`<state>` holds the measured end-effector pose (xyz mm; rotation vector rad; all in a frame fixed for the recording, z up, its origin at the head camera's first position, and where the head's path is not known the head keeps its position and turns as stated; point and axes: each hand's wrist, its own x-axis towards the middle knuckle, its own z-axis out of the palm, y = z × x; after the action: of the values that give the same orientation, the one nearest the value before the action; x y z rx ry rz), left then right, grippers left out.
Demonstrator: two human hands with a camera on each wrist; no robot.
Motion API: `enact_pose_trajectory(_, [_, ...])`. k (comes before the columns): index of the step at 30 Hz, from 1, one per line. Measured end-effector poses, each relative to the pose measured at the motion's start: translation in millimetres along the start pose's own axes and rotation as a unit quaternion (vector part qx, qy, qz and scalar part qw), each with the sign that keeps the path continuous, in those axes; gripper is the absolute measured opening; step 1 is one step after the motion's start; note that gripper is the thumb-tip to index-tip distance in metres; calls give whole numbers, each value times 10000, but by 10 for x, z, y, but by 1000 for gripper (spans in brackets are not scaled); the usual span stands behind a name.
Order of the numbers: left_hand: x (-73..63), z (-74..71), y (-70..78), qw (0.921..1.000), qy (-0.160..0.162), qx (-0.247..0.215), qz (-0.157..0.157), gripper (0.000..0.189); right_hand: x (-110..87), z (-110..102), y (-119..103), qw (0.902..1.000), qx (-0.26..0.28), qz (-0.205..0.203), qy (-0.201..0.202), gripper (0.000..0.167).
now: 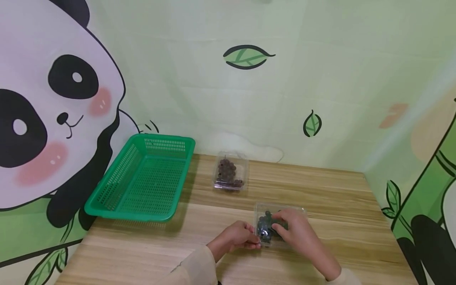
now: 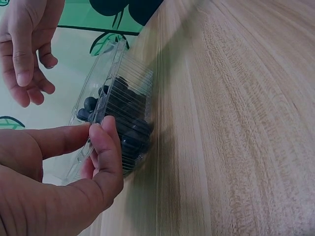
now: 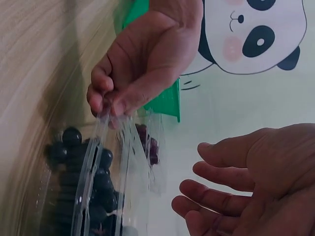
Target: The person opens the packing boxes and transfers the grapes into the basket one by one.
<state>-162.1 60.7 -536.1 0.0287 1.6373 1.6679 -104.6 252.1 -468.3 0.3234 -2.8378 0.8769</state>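
Near the front of a wooden bench (image 1: 338,200) is a clear box (image 2: 140,81) of dark grapes (image 1: 265,227). The left hand (image 1: 239,235) has its grip on the box's rim, pinching the edge between thumb and fingers. The right hand (image 1: 290,225) is over the box, its grip spread and loosely bent, holding nothing.

The work looks to be at an early stage: one box is in hand, and its grapes are inside. Whether the lid is fastened or only resting in place, I cannot tell. A second box (image 1: 242,166), touched by neither hand, stands farther back with red-brown grapes (image 1: 226,170) in it. Both boxes are outside the green basket (image 1: 153,182) at the left, so anything involving these seems left to do.

The boxes are thin, shiny plastic, see-through, and the nearer one has ribbed walls. Its grapes are round, smooth and nearly black. The basket is a shallow rectangle of plastic, pierced all over with small slots. The bench has streaky, pale wood grain. Beyond, a soft green printed backdrop (image 1: 338,71) shows a cartoon panda (image 1: 32,59) and outlined leaves (image 1: 246,57).
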Motion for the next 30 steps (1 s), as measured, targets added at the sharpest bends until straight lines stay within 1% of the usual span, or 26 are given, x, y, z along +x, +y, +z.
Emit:
enact_pose_trajectory(4, [10,-2,-7,10000,10,37,-46,23,-17,55,-69,9998,-174,66,20,19])
enact_pose_trajectory(10, [10,-4,-14,9999,30,106,-39,23,-23,128,-156,9991,-423,42,38,22])
enact_pose_trajectory(15, [10,-9,-15,9999,34,99,-16,24,-25,183,-209,9988,-466,15,-113,20])
enact_pose_trajectory(18, [10,-9,-19,10000,43,78,-2,24,-31,239,-209,9983,-548,-179,-119,21])
enact_pose_trajectory(23, [-1,-4,-21,9999,69,73,30,23,-59,335,-201,9945,-896,-544,-25,23])
enact_pose_trajectory(26, [-12,-4,-24,9999,72,58,72,22,-82,380,-203,9907,-1155,-724,21,24])
enact_pose_trajectory(30, [-15,-7,-35,9999,78,-1,110,20,-109,448,-188,9825,-1556,-1010,184,26])
